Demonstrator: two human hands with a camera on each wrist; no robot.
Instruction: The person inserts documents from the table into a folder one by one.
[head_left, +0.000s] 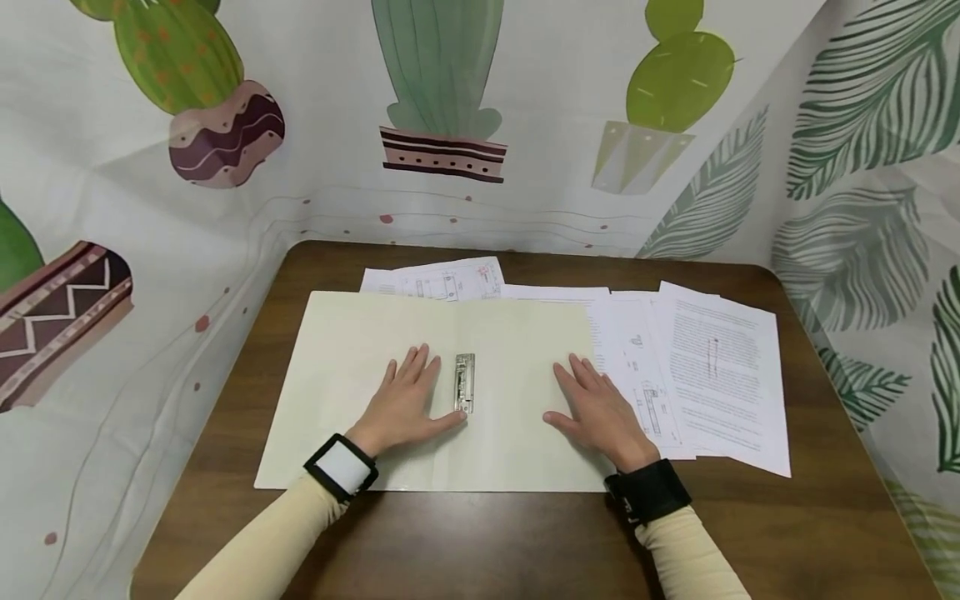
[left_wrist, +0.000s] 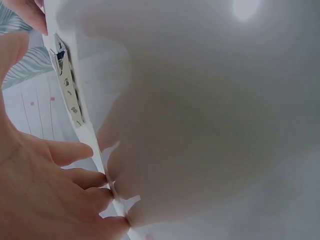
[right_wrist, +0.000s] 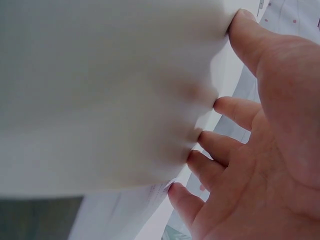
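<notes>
Folder (head_left: pixel 517 350) lies open, clip (head_left: pixel 465 381) running front to back just right of the left hand (head_left: pixel 405 406), right hand (head_left: pixel 602 417) farther off, both with fingers apart, gripping nothing

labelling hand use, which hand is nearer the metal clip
Left. The left hand is just left of the metal clip, thumb by its lower end; the right hand is farther off to its right, partly over the folder.

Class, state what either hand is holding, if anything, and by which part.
Nothing is held: the left hand and right hand only touch the open folder from above.
</notes>
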